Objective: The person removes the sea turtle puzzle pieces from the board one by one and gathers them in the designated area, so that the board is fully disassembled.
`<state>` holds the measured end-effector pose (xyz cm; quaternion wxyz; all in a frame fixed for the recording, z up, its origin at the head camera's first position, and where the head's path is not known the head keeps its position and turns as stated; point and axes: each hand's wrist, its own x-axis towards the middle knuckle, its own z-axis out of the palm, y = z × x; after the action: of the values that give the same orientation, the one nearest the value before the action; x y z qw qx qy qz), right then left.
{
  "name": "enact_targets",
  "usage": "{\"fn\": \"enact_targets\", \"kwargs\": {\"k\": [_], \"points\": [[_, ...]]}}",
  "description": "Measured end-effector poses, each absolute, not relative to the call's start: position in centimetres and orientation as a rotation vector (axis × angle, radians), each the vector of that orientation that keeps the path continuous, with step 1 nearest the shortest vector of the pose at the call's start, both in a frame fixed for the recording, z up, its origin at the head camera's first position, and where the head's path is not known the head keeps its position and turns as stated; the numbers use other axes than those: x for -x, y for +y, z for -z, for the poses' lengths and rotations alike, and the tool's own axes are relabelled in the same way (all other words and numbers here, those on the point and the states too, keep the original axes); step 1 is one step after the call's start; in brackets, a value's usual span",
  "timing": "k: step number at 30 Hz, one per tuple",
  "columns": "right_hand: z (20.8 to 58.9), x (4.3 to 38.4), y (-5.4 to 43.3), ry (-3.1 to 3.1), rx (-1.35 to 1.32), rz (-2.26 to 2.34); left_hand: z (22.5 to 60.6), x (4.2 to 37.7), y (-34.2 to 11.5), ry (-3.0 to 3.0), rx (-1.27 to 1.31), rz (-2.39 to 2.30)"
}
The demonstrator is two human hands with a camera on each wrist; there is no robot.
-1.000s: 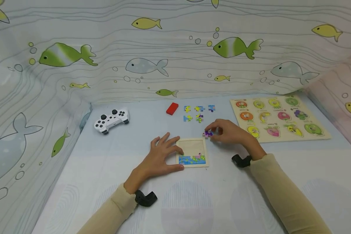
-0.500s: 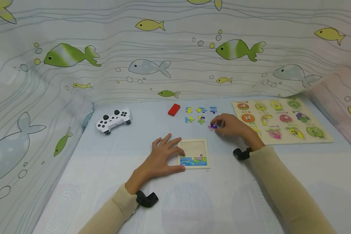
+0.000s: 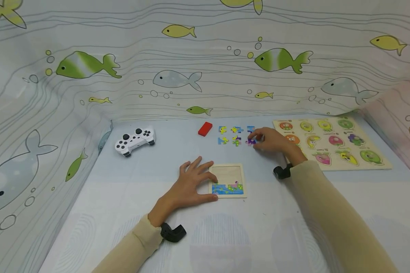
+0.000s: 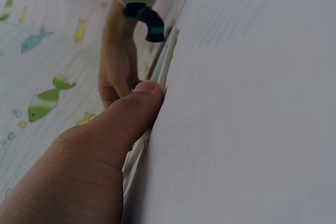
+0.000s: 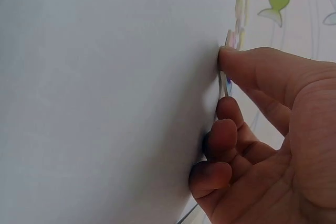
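My right hand [image 3: 272, 140] pinches a purple jigsaw piece [image 3: 251, 141] between thumb and fingers, low over the table at the right end of two rows of loose jigsaw pieces [image 3: 237, 130]. Seen from the right wrist, the thumb [image 5: 252, 66] is on the thin edge of that piece, with the other fingers curled near the tabletop. A square wooden puzzle frame [image 3: 245, 181] lies in front, its lower part filled with blue, green and pink pieces. Spread fingers of my left hand [image 3: 191, 185] rest on its left side, with the thumb [image 4: 149, 94] at the near edge.
A wooden fruit puzzle board [image 3: 331, 142] lies right of my right hand, its left part behind that hand. A red block [image 3: 205, 129] sits left of the loose pieces. Farther left is a white game controller [image 3: 134, 141]. A fish-print sheet [image 3: 177, 98] rises behind.
My right hand has carried the purple piece away from the frame, up and right to the end of the near row of pieces. The left hand stays on the frame. The head view shifts slightly.
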<state>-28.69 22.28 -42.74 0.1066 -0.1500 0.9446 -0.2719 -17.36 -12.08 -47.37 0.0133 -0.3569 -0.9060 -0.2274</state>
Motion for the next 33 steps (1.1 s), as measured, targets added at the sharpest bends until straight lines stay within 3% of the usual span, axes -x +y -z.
{"fn": "enact_targets", "kwargs": {"k": [33], "points": [[43.5,30.0,22.5,2.835,0.516,0.878,47.6,17.6,-12.1,-2.799,1.113,0.67]]}}
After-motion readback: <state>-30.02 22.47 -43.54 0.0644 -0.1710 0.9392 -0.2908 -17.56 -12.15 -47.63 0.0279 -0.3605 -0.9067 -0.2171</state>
